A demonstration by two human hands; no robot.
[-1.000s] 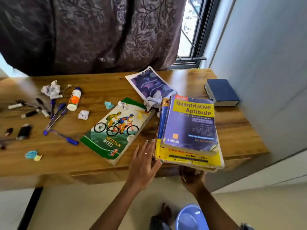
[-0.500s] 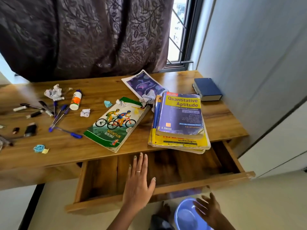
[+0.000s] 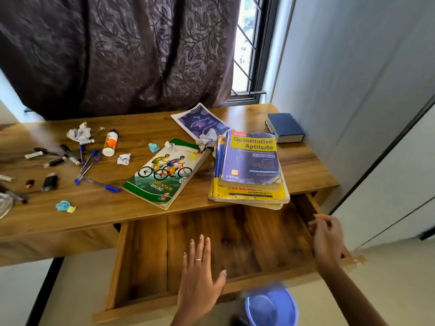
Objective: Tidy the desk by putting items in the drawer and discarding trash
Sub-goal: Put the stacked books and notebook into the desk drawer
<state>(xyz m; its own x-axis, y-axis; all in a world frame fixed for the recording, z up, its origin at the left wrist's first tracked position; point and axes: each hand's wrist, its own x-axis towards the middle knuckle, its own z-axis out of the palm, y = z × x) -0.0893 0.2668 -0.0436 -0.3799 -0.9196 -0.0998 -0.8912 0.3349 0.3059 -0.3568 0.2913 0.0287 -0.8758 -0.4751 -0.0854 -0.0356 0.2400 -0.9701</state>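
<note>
Dark leaf-patterned curtain [image 3: 117, 55] hung behind wooden desk [image 3: 306, 161], covering most of window [image 3: 247, 43]. Daylight came through uncovered strip with black grille. Pale grey wall [image 3: 353, 67] stood at right. Floor [image 3: 77, 290] was light beige.

Window daylight, blurred hands, wide-angle bowing

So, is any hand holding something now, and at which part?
Nothing is held. The left hand is flat and open over the drawer; the right hand is empty, blurred, near the drawer's right side.
</note>
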